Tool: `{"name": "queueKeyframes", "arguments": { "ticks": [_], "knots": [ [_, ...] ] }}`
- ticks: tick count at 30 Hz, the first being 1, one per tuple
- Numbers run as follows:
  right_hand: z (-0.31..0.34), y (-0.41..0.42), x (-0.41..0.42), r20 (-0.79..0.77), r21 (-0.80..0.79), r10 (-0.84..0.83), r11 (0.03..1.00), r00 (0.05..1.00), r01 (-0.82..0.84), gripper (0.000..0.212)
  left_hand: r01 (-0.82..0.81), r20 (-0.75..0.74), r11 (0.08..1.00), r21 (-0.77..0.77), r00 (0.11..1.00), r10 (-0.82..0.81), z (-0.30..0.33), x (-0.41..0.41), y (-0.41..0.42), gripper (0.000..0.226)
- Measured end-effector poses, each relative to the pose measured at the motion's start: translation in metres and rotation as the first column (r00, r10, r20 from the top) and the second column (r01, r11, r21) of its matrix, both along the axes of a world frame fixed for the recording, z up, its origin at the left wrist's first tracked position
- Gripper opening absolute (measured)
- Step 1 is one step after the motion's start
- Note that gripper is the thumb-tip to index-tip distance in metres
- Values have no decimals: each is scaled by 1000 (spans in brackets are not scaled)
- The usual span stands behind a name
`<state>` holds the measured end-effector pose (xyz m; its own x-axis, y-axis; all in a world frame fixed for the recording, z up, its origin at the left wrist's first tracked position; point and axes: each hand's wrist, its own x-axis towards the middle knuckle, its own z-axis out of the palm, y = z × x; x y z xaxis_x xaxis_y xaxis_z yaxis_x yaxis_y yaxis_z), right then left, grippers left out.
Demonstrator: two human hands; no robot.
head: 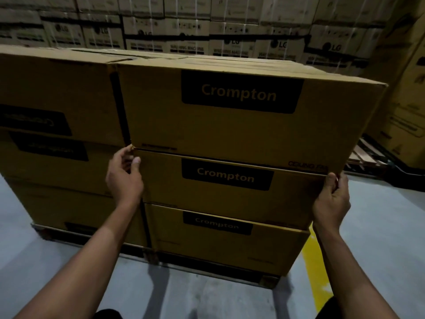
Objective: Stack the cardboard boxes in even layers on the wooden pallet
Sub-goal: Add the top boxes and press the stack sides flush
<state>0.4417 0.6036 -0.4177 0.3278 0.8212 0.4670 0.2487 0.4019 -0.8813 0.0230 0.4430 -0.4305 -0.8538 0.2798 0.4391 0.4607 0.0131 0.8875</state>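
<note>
A brown cardboard box marked Crompton, the top box [241, 120], sits as the third layer of the right-hand stack. My left hand [124, 178] grips its lower left corner, thumb on the front face. My right hand [332, 199] grips its lower right corner. Under it lie a second Crompton box [225, 187] and a third Crompton box [220, 240]. The wooden pallet [92, 238] shows as a dark strip beneath the boxes. A left-hand stack of boxes [55, 107] stands beside, three layers high.
A wall of stacked LG cartons [207, 31] fills the background. Tall cartons [407, 100] and another pallet [368, 155] stand at the right. A yellow floor line [315, 261] runs along the grey concrete floor by the pallet's right side.
</note>
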Motion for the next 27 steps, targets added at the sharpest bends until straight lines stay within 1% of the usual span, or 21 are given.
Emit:
{"name": "queueKeyframes", "arguments": {
  "ticks": [3, 7, 9, 11, 14, 17, 19, 20, 21, 24, 27],
  "knots": [
    [-21, -2, -3, -7, -144, 6, 990, 1000, -6, 48, 35, 86, 998, -55, 996, -30, -40, 6, -11, 48],
    [-52, 5, -10, -15, -383, -43, 923, 999, 34, 71, 90, 155, 979, -185, 986, -61, -102, 15, -19, 48],
    [-62, 8, -10, -26, -468, -73, 882, 997, 52, 64, 120, 169, 960, -251, 982, -79, -126, 17, -19, 48],
    [-66, 3, -8, -23, -516, -84, 854, 996, 60, 55, 134, 184, 945, -298, 980, -81, -139, 20, -20, 50],
    [-81, 9, -3, 41, -597, -113, 794, 993, 115, 50, 136, 166, 942, -307, 982, -87, -149, 22, -22, 52],
    [-100, 18, 6, 126, -662, -73, 736, 989, 139, 43, 97, 180, 946, -309, 983, -42, -145, 18, -16, 49],
    [-102, 12, 8, 148, -700, -36, 703, 988, 130, 27, 81, 183, 946, -314, 983, -23, -144, 17, -13, 47],
    [-103, 9, 8, 162, -704, -11, 700, 987, 123, 23, 76, 181, 946, -317, 983, -18, -143, 16, -12, 46],
    [-103, 7, 8, 178, -702, 16, 703, 984, 115, 25, 73, 179, 947, -313, 984, -16, -144, 15, -12, 45],
    [-103, 1, 8, 241, -660, 82, 744, 967, 101, 41, 61, 179, 954, -292, 984, -9, -148, 12, -11, 42],
    [-110, 1, 12, 292, -617, 108, 780, 950, 101, 43, 74, 149, 960, -271, 988, -34, -152, 7, -11, 40]
  ]
}}
